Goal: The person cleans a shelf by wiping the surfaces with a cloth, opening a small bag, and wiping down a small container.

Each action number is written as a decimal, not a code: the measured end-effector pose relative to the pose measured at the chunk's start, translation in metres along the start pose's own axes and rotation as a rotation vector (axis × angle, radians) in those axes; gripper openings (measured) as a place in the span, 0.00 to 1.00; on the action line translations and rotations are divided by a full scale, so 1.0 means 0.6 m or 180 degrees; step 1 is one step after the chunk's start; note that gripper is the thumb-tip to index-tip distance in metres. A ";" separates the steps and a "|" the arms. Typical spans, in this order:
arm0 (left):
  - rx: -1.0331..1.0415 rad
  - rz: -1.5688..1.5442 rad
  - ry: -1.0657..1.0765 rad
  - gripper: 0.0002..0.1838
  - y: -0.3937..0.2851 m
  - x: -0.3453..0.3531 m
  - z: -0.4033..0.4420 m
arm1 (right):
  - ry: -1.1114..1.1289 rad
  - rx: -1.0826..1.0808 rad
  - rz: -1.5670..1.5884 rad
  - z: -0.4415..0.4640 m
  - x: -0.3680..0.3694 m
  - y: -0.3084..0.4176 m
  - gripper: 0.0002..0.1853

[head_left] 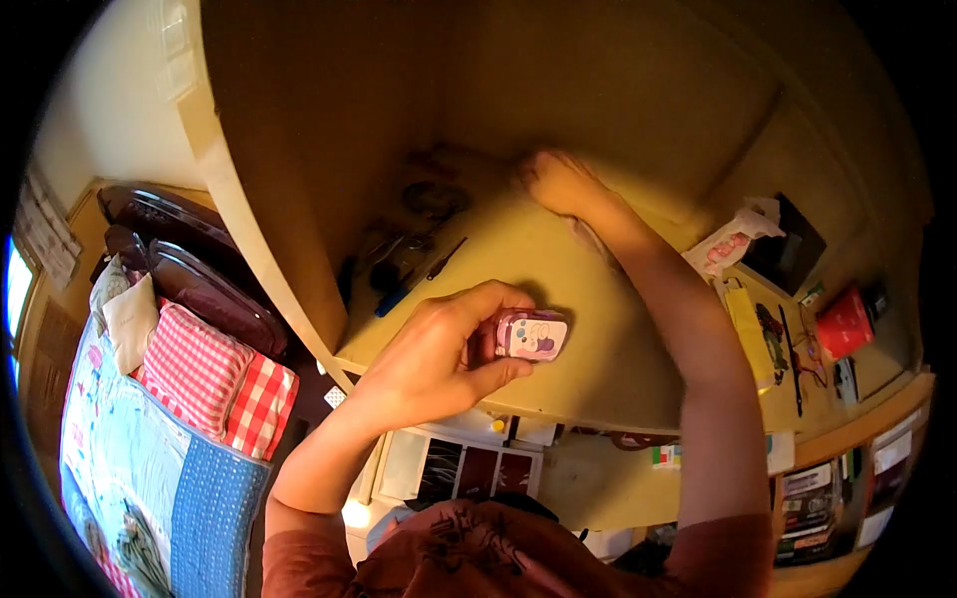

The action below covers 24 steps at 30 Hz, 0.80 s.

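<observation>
Gripped between the thumb and fingers of my left hand (439, 349) is a small cartoon-printed box (538, 336), with a pale face and purple sides, held above the front part of the yellowish shelf board (618, 369). My right hand (560, 184) reaches deep into the shelf, near the back wall. Its fingers look curled, but shadow hides what they hold, if anything. A pale, cloth-like piece (590, 242) shows along the underside of my right forearm; I cannot tell whether it is in the hand.
Left on the shelf lie a blue pen-like item (392, 302), a thin dark tool (447, 259) and shadowed clutter. Right are a pink-printed packet (726, 244), a yellow item (748, 329), glasses (812, 361) and a red container (845, 324). A bed (140, 439) stands far left.
</observation>
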<state>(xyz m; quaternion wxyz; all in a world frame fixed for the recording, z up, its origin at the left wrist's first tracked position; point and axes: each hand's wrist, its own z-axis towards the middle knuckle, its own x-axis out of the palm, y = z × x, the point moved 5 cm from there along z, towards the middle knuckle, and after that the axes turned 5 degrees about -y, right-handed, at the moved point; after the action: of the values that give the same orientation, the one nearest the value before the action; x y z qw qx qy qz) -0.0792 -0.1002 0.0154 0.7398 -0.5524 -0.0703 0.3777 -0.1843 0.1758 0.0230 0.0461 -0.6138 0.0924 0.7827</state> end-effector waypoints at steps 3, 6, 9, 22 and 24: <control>0.0057 0.0029 -0.0078 0.22 0.005 -0.004 -0.003 | -0.0143 0.0372 -0.0071 0.021 0.000 0.024 0.18; 0.0045 0.0070 -0.0085 0.26 0.014 -0.009 -0.006 | -0.0270 -0.0045 0.0153 -0.025 -0.002 0.016 0.17; -0.0086 0.0020 0.0049 0.27 0.008 -0.008 -0.005 | -0.0033 -0.1211 0.0027 -0.133 -0.034 0.049 0.20; 0.0087 0.0023 -0.0064 0.29 0.007 -0.009 -0.007 | -0.0100 0.0223 -0.0325 0.109 0.082 -0.007 0.21; -0.0013 -0.0358 -0.0376 0.30 0.025 -0.018 -0.007 | -0.0084 0.0246 -0.0337 0.132 0.130 -0.032 0.20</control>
<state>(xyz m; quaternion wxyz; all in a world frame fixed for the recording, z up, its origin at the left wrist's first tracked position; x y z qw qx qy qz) -0.0920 -0.1088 0.0042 0.7533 -0.5257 -0.1455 0.3673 -0.2751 0.2071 -0.0359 0.1123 -0.6052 0.0894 0.7830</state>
